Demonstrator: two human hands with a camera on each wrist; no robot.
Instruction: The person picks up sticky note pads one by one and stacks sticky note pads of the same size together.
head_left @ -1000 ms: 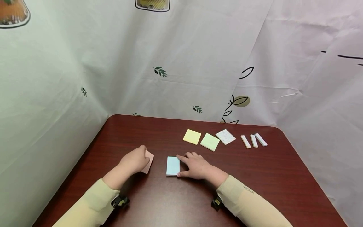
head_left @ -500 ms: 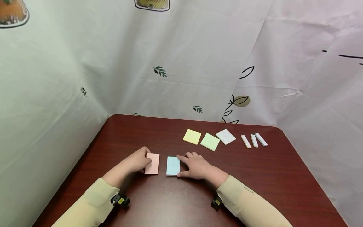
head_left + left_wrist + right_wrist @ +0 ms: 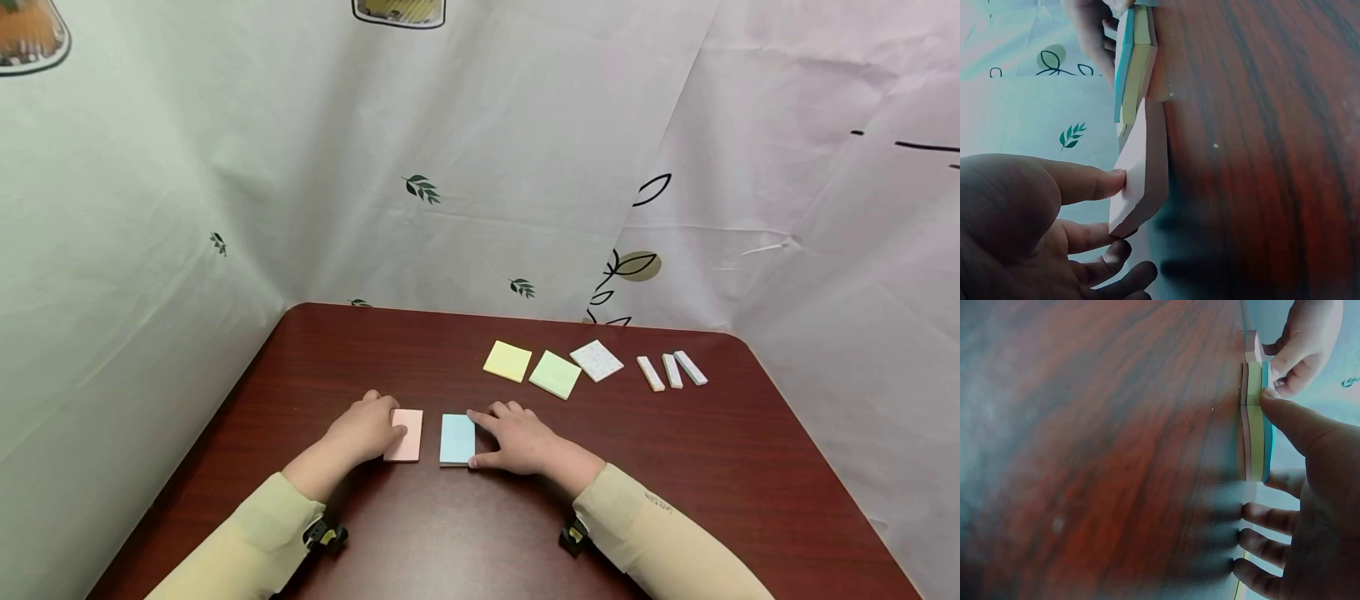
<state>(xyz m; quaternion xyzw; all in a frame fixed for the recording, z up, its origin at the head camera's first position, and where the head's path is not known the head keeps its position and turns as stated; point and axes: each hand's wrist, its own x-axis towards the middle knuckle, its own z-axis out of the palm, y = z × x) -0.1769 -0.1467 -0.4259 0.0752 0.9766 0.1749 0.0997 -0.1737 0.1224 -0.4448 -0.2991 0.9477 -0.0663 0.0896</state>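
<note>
My left hand [image 3: 362,429] holds a pink sticky note pad [image 3: 407,437] by its left side. In the left wrist view the thumb lies on the face of the pink pad [image 3: 1144,165], with fingertips at its far edge. To its right, across a narrow gap, lies a small stack of sticky note pads [image 3: 457,439] with blue on top. My right hand [image 3: 522,439] spans that stack's right side, thumb at the near corner and index finger at the far one. The right wrist view shows blue, yellow and pinkish layers in the stack [image 3: 1254,440].
Behind the hands lie a yellow pad [image 3: 507,361], a green pad [image 3: 556,375] and a white patterned pad [image 3: 597,361]. Three narrow pale blocks [image 3: 672,372] lie farther right. White printed cloth [image 3: 480,167] hangs around the brown table [image 3: 450,542].
The pink pad turned from slanted to square with the blue-topped stack and moved right, closer to it. My left hand shifted slightly with its thumb farther onto the pad. My right hand stayed put.
</note>
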